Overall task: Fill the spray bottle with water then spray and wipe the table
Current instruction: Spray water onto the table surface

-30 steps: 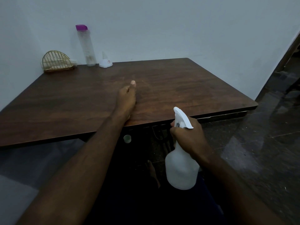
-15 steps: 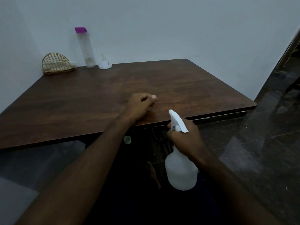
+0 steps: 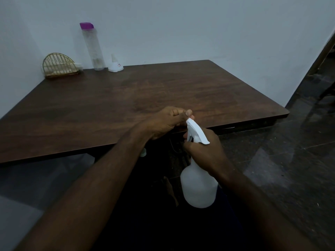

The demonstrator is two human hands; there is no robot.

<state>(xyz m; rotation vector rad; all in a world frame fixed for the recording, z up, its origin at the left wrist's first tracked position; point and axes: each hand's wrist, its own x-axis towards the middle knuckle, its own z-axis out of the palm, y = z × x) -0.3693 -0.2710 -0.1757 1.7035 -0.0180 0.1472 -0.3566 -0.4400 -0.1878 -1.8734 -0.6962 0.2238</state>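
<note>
Spray bottle position: the white spray bottle [image 3: 199, 185] hangs upright in the air just in front of the table's near edge, below the level of the tabletop, its nozzle pointing up and away toward the table.
Right hand: the right hand [image 3: 203, 151] is wrapped around the bottle's neck just under the trigger head, fingers curled tight, carrying the bottle's weight.
Left hand: the left hand [image 3: 167, 122] reaches in from the left, fingers curled, with its thumb and fingertips [image 3: 188, 112] pinching the very tip of the nozzle.
Bottle relative to fingers: the nozzle tip lies between the left thumb and fingertips; the neck is enclosed by the right hand; the round body hangs free beneath both hands.
Bottle appearance: translucent white plastic, wide rounded body, narrow neck, opaque white trigger head; whether it holds water cannot be told.
Table: a dark brown wooden table [image 3: 72, 115] stands against a pale wall.
Back of table: a gold wire napkin holder [image 3: 59, 66], a tall clear bottle with a purple cap [image 3: 92, 48] and a small white funnel [image 3: 115, 66] stand near the wall at the far left.
Floor: dark glossy tiles [image 3: 290, 169] lie to the right.
</note>
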